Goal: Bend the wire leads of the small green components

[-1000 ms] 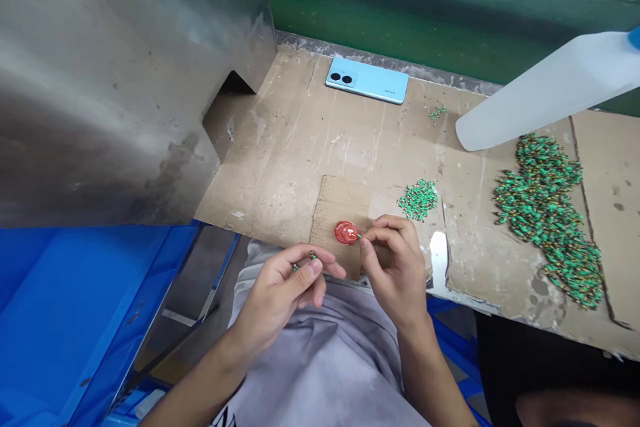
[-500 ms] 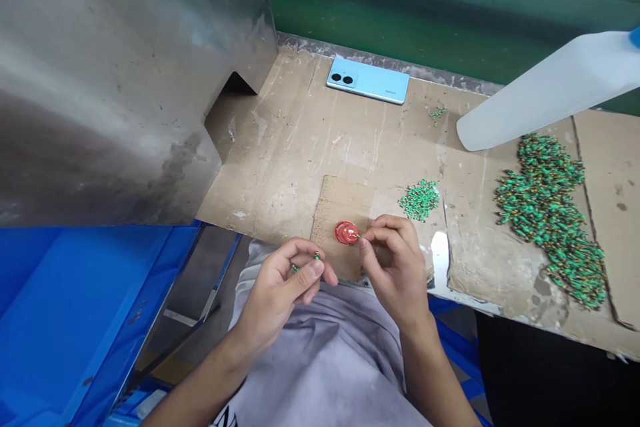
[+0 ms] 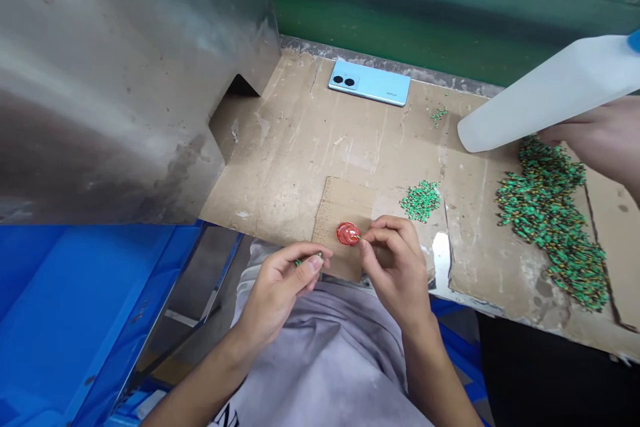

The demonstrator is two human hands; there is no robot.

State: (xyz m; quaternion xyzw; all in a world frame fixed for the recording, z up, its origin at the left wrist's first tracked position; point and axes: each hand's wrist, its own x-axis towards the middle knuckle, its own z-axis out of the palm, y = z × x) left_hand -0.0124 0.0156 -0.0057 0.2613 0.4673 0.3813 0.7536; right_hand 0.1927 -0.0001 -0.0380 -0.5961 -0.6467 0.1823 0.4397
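My left hand (image 3: 285, 283) is closed, holding a few small green pieces (image 3: 319, 255) with dark ends between thumb and fingers. To its right, my right hand (image 3: 395, 263) pinches a thin green piece (image 3: 359, 238) at the edge of a small round red dish (image 3: 348, 233), which has a glossy red surface. That dish rests on a small cardboard piece (image 3: 350, 194) near the table's front edge. Just beyond my right hand lies a small heap of green pieces (image 3: 421, 201). What exactly these tiny parts are cannot be made out.
A large pile of green and dark pieces (image 3: 545, 203) spreads at the right, where another person's hand (image 3: 595, 137) reaches in behind a tilted white bottle (image 3: 540, 97). A light blue phone (image 3: 370, 83) lies at the back. A metal housing (image 3: 125, 80) stands left.
Another person's hand has come in from the right to the large pile. My left fingers have curled in further around their pieces. My right hand stays at the red dish.
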